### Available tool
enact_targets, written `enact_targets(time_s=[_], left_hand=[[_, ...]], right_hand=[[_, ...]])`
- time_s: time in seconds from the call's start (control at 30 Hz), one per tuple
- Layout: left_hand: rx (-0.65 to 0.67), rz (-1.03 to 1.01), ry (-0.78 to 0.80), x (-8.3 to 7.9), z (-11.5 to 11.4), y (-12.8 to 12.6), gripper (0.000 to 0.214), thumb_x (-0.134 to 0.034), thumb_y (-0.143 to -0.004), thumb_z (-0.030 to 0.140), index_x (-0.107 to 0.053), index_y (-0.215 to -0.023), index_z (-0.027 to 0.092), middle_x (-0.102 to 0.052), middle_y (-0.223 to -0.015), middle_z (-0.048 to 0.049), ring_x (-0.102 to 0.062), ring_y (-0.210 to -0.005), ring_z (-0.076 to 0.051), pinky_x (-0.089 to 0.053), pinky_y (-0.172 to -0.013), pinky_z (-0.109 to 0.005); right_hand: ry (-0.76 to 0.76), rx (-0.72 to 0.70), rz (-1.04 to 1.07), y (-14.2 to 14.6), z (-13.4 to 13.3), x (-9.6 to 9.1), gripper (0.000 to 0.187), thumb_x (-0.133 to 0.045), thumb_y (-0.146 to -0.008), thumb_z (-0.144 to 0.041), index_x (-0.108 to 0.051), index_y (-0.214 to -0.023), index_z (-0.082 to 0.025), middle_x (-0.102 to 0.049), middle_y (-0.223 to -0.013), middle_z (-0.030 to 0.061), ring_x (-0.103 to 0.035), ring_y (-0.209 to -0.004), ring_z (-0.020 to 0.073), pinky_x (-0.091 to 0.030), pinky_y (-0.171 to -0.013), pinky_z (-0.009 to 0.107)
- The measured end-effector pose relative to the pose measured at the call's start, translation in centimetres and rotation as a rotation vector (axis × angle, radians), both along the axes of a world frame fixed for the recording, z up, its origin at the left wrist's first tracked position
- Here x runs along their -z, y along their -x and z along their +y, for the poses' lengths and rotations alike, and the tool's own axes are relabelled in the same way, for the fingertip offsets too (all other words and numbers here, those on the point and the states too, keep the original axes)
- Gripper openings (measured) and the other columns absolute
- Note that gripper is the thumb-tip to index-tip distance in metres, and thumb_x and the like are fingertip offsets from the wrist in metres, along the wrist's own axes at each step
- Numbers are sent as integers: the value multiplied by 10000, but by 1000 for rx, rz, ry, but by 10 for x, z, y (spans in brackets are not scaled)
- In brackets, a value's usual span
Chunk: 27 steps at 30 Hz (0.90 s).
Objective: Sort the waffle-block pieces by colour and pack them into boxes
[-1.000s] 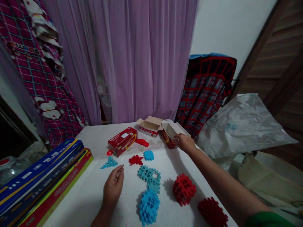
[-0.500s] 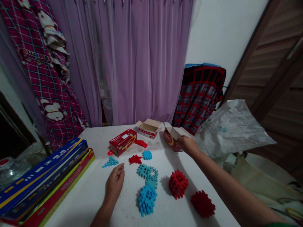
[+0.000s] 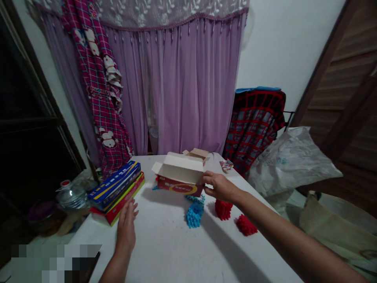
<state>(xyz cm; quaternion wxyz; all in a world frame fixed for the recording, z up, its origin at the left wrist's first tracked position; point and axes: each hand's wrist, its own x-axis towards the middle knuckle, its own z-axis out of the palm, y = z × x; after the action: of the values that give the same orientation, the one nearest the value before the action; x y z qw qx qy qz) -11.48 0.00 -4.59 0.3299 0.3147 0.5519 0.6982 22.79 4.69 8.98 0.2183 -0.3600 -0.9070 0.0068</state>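
My right hand [image 3: 219,186] grips the right end of an open red cardboard box [image 3: 180,184] with its pale flap [image 3: 180,173] raised, held just over the white table [image 3: 165,251]. My left hand [image 3: 126,226] lies flat and open on the table, near a stack of long flat boxes [image 3: 118,185]. A blue interlocking-block cluster [image 3: 194,212] sits below the box, with two red block clusters [image 3: 223,208] [image 3: 246,225] to its right. Other pieces behind the box are hidden.
A purple curtain [image 3: 182,90] hangs behind the table. A red checked cloth [image 3: 253,122] drapes over something at the back right, beside a large plastic bag [image 3: 291,161]. A clear jar with a red lid [image 3: 72,194] stands left of the table. A small wrapper [image 3: 226,165] lies near the far edge.
My right hand has carried the open red box from the far right towards the middle, over the loose pieces. The view swung left and up. My left hand stayed flat.
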Motion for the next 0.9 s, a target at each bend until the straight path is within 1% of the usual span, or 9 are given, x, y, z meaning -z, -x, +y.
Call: enact_targets(time_s=[0.13, 0.3, 0.43, 0.57, 0.67, 0.73, 0.77, 0.83, 0.9], left_hand=[[-63, -17, -12, -6, -44, 33, 618, -493, -812, 695, -535, -1266, 277, -532, -1399, -81, -512, -1281, -268, -472, -977, -399], [-16, -73, 72, 11, -83, 43, 716, -557, -738, 748, -534, -1258, 257, -564, -1352, -117, -558, -1226, -280, -472, -988, -415], [45, -103, 112, 21, -94, 34, 758, -638, -680, 732, -544, -1237, 226, -609, -1275, -130, -636, -1103, -274, -484, -962, -423], [85, -121, 118, 16, -91, 20, 759, -694, -603, 731, -593, -1115, 179, -667, -1145, -133, -665, -1032, -277, -495, -932, -411], [99, -172, 171, 13, -94, 3, 778, -704, -534, 756, -604, -1024, 160, -679, -1092, -145, -670, -1003, -281, -501, -910, -399], [184, -160, 230, 14, -106, -12, 716, -684, -575, 740, -611, -993, 163, -681, -1087, -139, -670, -987, -262, -513, -863, -373], [271, -131, 274, 13, -114, -19, 663, -670, -615, 716, -619, -979, 165, -681, -1088, -134, -671, -967, -249, -522, -816, -354], [526, -27, 375, 8, -133, -30, 538, -645, -696, 641, -641, -942, 162, -689, -1061, -121, -674, -888, -223, -522, -682, -307], [766, 134, 444, -7, -147, -31, 418, -615, -761, 547, -660, -901, 156, -705, -949, -96, -664, -779, -197, -490, -575, -265]], right_hand=[[61, -166, -91, 62, 0, 25, 188, -598, -722, -58, -671, -852, -173, -654, -983, 72, -633, -849, 157, -489, -755, 241], [162, -223, -295, 110, -3, 47, 186, -618, -742, -67, -691, -878, -171, -677, -1040, 74, -651, -889, 171, -487, -771, 244], [174, -176, -335, 122, -3, 56, 291, -498, -802, -16, -707, -941, -164, -692, -1077, 107, -663, -941, 197, -500, -818, 288], [106, -33, -266, 118, -9, 58, 454, -429, -816, -3, -648, -1182, -159, -599, -1308, 165, -625, -1105, 246, -499, -909, 367], [10, 47, -117, 109, -25, 67, 421, -462, -830, -65, -648, -1193, -167, -605, -1311, 155, -623, -1122, 260, -514, -918, 385], [-60, 26, 51, 102, -44, 80, 345, -468, -853, -107, -677, -1119, -172, -659, -1226, 138, -649, -1075, 241, -532, -895, 366], [-94, 13, 150, 98, -55, 89, 315, -462, -867, -121, -684, -1082, -179, -687, -1166, 125, -666, -1035, 225, -544, -875, 350], [-134, 11, 335, 91, -79, 108, 271, -454, -891, -140, -682, -1026, -197, -727, -1030, 92, -695, -940, 193, -569, -799, 304], [-116, 28, 440, 84, -103, 127, 246, -464, -897, -146, -674, -1001, -218, -739, -923, 57, -711, -847, 172, -579, -728, 271]])
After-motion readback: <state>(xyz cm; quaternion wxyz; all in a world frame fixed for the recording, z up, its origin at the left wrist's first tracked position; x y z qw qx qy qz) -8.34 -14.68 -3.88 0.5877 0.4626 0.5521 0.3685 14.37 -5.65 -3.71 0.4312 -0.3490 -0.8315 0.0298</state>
